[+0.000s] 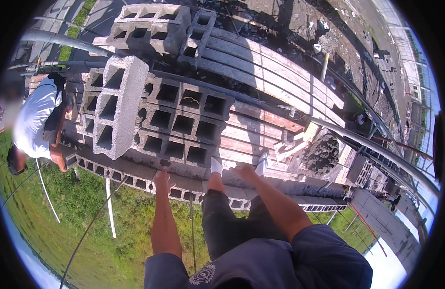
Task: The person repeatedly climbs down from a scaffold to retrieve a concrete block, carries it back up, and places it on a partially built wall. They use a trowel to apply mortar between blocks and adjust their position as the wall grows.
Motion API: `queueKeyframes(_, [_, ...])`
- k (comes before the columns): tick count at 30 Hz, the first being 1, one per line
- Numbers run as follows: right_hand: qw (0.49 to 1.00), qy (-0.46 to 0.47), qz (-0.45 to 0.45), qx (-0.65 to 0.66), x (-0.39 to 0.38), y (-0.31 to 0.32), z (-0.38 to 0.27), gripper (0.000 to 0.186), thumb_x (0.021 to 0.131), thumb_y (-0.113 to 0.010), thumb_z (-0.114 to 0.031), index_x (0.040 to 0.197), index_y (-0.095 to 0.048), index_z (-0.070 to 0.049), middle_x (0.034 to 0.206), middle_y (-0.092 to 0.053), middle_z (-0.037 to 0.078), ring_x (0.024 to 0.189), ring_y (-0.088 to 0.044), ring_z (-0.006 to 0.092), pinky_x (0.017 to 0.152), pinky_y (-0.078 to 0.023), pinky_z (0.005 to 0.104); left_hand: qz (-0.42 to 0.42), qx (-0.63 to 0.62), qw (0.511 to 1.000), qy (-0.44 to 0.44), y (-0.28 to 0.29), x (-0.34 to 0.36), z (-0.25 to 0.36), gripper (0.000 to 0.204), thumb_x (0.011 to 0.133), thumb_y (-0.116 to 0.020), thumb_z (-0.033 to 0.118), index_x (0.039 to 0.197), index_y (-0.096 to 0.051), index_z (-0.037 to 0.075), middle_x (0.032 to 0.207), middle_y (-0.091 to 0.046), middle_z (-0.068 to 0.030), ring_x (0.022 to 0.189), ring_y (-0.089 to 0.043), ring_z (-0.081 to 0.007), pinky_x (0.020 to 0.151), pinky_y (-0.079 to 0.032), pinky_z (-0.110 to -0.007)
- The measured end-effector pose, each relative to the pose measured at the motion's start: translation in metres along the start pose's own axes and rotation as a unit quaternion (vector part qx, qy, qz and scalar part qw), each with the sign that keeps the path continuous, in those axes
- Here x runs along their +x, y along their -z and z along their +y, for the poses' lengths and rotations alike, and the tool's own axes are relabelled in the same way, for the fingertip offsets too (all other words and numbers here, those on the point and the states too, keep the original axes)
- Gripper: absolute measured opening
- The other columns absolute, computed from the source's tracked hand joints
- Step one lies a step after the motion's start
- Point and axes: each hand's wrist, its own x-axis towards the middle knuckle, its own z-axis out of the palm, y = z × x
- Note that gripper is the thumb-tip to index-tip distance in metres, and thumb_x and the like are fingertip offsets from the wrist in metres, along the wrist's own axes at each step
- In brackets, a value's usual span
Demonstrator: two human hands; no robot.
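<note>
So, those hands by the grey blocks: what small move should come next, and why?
Perhaps the left hand should reach forward to the near edge of the block stack: that stack is just ahead of it, and neither it nor the right hand visibly holds anything.

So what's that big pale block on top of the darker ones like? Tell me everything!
The pale block is light grey, rough and grainy, and looks like concrete. It is long, with three roughly rectangular holes in a row and walls between them. One long, solid side catches the sunlight. It seems to rest on the darker blocks below and beside it, though its underside is hidden. It lies ahead and to the left of the person's left hand, which isn't touching it.
</note>
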Motion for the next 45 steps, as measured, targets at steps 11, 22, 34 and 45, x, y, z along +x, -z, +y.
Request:
queueKeyframes(11, [0.983, -0.125, 0.115, 0.069, -0.158, 0.169, 0.163, 0.057, 0.074, -0.065, -0.048, 0.108, -0.064, -0.002, 0.105, -0.063, 0.022, 0.099, -0.06, 0.0353, 0.086, -0.048, 0.039, -0.017, 0.268, 0.963, -0.016, -0.073, -0.174, -0.104, 0.027, 0.09, -0.054, 0.032, 0.103, -0.052, 0.009, 0.102, -0.053, -0.0059, 0.095, -0.056, -0.0271, 0.078, -0.044, -0.061])
queueKeyframes(22, [0.907, -0.314, 0.281, 0.018, -0.345, 0.163, 0.272, 0.025, 0.09, -0.046, -0.028, 0.091, -0.067, -0.014, 0.089, -0.065, 0.011, 0.085, -0.064, 0.028, 0.071, -0.051, 0.0402, -0.253, 0.531, 0.775, -0.231, -0.416, -0.24, -0.008, 0.038, 0.083, -0.057, 0.025, 0.115, -0.052, 0.007, 0.104, -0.056, -0.0084, 0.092, -0.058, -0.0245, 0.067, -0.048, -0.037])
queueKeyframes(34, [0.808, -0.412, 0.331, 0.26, -0.335, -0.018, 0.298, 0.032, 0.089, -0.049, -0.036, 0.098, -0.068, -0.012, 0.095, -0.067, 0.014, 0.089, -0.064, 0.0303, 0.078, -0.051, 0.0398, -0.545, 0.444, 0.462, -0.541, -0.793, -0.496, -0.157, 0.071, 0.081, -0.071, 0.021, 0.135, -0.031, -0.002, 0.129, -0.047, -0.0167, 0.114, -0.049, -0.0229, 0.096, -0.038, -0.036])
queueKeyframes(45, [0.511, -0.38, 0.559, 0.531, -0.461, 0.043, 0.368, 0.038, 0.083, -0.059, -0.038, 0.089, -0.067, -0.001, 0.081, -0.066, 0.018, 0.076, -0.064, 0.0323, 0.068, -0.049, 0.0377, -0.354, 0.351, 0.583, -0.642, -0.823, -0.531, -0.225, 0.047, 0.077, -0.071, 0.025, 0.11, -0.058, -0.006, 0.109, -0.061, -0.0129, 0.089, -0.058, -0.0226, 0.077, -0.048, -0.036])
